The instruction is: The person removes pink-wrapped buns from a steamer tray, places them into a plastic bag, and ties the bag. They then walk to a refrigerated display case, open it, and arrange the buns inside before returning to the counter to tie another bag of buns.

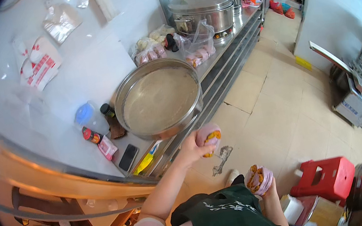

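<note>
My left hand (190,150) grips a pale purple bun (207,133) with orange-yellow filling showing on its cut side. It is above the floor, just off the front edge of a steel counter. Lower right, my right hand (272,188) is closed on more purple buns (260,180), which look stacked; how many I cannot tell. Nearest my left hand on the counter is a large round steel steamer tray (160,98) with a bare pale base. Behind the tray, a clear plastic bag (197,57) holds similar purple buns.
A lidded steel steamer (201,9) stands farther along the counter (208,69). Bagged buns (153,49) lie against the wall. Beside the tray are a blue-lidded jug (89,117), a dark bottle (110,114) and a phone (128,157). A red stool (325,177) stands at right.
</note>
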Available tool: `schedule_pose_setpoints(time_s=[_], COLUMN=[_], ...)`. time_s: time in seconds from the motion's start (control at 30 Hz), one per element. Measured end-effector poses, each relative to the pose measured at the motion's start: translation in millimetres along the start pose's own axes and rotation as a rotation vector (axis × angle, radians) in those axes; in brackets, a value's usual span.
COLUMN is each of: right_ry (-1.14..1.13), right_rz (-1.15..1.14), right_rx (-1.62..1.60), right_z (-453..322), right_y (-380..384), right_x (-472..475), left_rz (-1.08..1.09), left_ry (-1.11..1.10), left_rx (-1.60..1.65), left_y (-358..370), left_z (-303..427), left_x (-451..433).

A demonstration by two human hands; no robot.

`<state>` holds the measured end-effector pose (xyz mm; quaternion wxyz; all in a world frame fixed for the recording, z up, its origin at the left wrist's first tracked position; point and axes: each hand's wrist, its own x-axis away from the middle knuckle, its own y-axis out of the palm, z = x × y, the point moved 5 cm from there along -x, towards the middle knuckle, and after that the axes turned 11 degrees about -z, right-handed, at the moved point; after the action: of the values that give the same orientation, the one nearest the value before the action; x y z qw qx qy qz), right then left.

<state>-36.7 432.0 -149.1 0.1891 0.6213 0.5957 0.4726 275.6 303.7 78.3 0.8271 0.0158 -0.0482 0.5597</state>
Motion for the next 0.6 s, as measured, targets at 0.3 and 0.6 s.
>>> schedule_pose_setpoints(time_s=[0.3,0.6], right_ry=[0.192,0.118], right_rz=[-0.129,-0.241], right_rx=[-0.119,0.061], right_z=[-138,-248], right_y=[73,104], right_x=[-185,-382], left_rz=[0.253,0.184], left_ry=[0.081,0.016], left_rx=[0.133,0.080], left_y=[-89,-186], left_z=[105,118], left_x=[-236,-469])
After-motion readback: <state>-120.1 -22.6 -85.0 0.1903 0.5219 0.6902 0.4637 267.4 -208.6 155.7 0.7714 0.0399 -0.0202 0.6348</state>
